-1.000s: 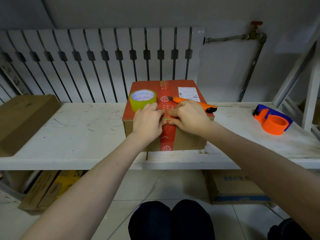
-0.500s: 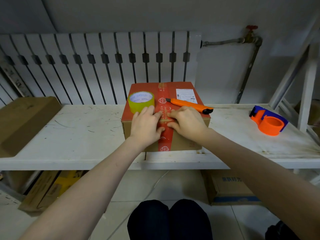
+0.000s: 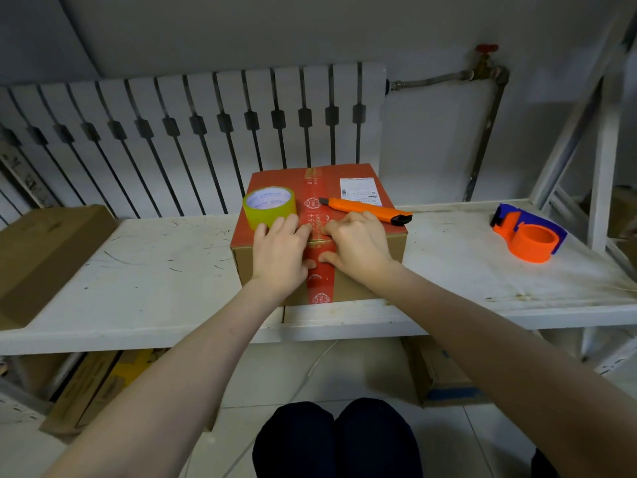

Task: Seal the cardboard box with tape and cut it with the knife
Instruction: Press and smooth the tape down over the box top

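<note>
Shelf (image 3: pixel 138 270): box (image 3: pixel 365 267) centred.
On box: tape (image 3: pixel 269 207), knife (image 3: pixel 367 210).
Far right: dispenser (image 3: pixel 527 232).
Left hand (image 3: pixel 279 257), right hand (image 3: pixel 358 250): fingers spread, flat across box edge.

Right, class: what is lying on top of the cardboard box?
A yellow tape roll, an orange utility knife and a white label. Both hands cover the front edge.

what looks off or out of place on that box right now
Little stands out. The orange knife lies on the box with its dark tail end poking past the right edge. The tape roll sits flat on top, against the left hand.
</note>
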A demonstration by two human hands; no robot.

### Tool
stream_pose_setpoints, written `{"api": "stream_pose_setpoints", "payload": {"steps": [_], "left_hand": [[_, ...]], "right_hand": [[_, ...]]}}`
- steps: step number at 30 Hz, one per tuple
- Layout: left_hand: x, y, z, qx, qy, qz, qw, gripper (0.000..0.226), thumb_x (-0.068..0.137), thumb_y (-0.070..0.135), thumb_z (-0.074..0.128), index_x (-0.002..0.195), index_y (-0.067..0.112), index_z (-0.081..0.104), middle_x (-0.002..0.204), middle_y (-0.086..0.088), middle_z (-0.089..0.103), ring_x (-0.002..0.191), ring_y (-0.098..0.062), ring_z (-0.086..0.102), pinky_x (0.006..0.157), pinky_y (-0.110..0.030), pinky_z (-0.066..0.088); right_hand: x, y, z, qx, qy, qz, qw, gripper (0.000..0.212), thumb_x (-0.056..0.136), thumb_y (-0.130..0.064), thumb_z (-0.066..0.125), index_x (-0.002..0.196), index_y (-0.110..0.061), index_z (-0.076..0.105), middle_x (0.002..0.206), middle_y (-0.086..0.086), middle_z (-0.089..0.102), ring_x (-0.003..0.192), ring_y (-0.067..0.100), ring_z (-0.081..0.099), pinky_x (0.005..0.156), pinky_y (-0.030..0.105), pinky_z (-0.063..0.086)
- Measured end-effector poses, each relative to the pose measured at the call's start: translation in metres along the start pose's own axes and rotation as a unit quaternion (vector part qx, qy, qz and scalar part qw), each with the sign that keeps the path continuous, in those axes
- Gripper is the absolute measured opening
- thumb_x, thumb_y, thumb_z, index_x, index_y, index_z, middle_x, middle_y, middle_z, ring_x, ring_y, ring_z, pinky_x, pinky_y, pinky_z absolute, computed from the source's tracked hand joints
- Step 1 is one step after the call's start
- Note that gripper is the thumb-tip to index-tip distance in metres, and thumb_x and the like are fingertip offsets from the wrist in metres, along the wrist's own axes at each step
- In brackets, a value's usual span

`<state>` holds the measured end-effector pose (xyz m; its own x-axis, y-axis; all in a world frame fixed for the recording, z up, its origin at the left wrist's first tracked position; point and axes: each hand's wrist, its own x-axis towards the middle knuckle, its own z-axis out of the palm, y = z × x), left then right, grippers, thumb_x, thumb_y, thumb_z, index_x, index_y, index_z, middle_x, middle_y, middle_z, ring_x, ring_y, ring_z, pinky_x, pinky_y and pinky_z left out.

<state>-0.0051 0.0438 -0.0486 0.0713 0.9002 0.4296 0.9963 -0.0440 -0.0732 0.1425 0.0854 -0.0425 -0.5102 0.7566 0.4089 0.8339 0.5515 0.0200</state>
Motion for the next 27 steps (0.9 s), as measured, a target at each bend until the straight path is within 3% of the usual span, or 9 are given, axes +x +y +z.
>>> {"api": "stream_pose_setpoints", "payload": {"steps": [8, 11, 15, 19, 22, 27], "left_hand": [[-0.001, -0.008, 0.002, -0.011, -0.016, 0.019, 1.000, 0.073, 0.072, 0.044, 0.072, 0.136, 0.023, 0.043, 0.116, -0.005, 0.048, 0.113, -0.026, 0.044, 0.090, -0.039, 0.033], [-0.002, -0.010, 0.002, -0.017, -0.004, 0.019, 1.000, 0.069, 0.073, 0.039, 0.072, 0.136, 0.023, 0.046, 0.114, -0.004, 0.051, 0.111, -0.026, 0.046, 0.088, -0.037, 0.032], [-0.001, -0.011, 0.002, -0.018, -0.005, 0.023, 1.000, 0.070, 0.072, 0.040, 0.073, 0.135, 0.022, 0.047, 0.112, -0.004, 0.051, 0.109, -0.026, 0.046, 0.087, -0.038, 0.032], [-0.002, -0.016, 0.004, -0.027, 0.003, 0.032, 0.999, 0.067, 0.075, 0.041, 0.069, 0.136, 0.024, 0.047, 0.108, -0.004, 0.050, 0.106, -0.026, 0.046, 0.087, -0.038, 0.033], [0.000, -0.015, 0.003, -0.032, 0.000, 0.033, 0.999, 0.064, 0.077, 0.037, 0.069, 0.136, 0.024, 0.048, 0.108, -0.004, 0.051, 0.106, -0.026, 0.046, 0.086, -0.038, 0.033], [0.005, -0.016, -0.005, -0.031, -0.037, 0.051, 0.998, 0.061, 0.083, 0.031, 0.064, 0.140, 0.026, 0.042, 0.111, -0.004, 0.048, 0.109, -0.024, 0.044, 0.089, -0.037, 0.034]], "right_hand": [[0.000, 0.007, -0.005, 0.042, -0.004, -0.029, 0.999, 0.040, 0.085, -0.042, 0.060, 0.120, -0.022, 0.062, 0.118, 0.001, 0.067, 0.109, 0.025, 0.056, 0.094, 0.038, 0.037], [-0.001, 0.012, -0.005, 0.020, -0.017, -0.036, 0.999, 0.048, 0.082, -0.047, 0.062, 0.125, -0.026, 0.057, 0.121, 0.000, 0.066, 0.112, 0.022, 0.055, 0.095, 0.038, 0.036], [-0.004, 0.003, 0.009, -0.030, 0.027, -0.007, 0.999, 0.057, 0.067, -0.060, 0.069, 0.105, -0.018, 0.065, 0.101, 0.000, 0.072, 0.100, 0.021, 0.061, 0.097, 0.037, 0.028], [-0.005, -0.005, 0.016, -0.040, 0.080, 0.005, 0.996, 0.052, 0.063, -0.056, 0.073, 0.093, -0.014, 0.068, 0.087, 0.001, 0.074, 0.090, 0.022, 0.065, 0.099, 0.039, 0.025], [-0.003, 0.001, 0.012, -0.014, 0.073, -0.028, 0.997, 0.048, 0.066, -0.046, 0.076, 0.101, -0.014, 0.070, 0.097, 0.003, 0.074, 0.097, 0.023, 0.064, 0.103, 0.040, 0.029], [0.001, 0.013, -0.003, 0.009, -0.003, -0.079, 0.997, 0.051, 0.077, -0.036, 0.071, 0.124, -0.020, 0.060, 0.124, 0.003, 0.065, 0.114, 0.022, 0.056, 0.103, 0.035, 0.028]]}}
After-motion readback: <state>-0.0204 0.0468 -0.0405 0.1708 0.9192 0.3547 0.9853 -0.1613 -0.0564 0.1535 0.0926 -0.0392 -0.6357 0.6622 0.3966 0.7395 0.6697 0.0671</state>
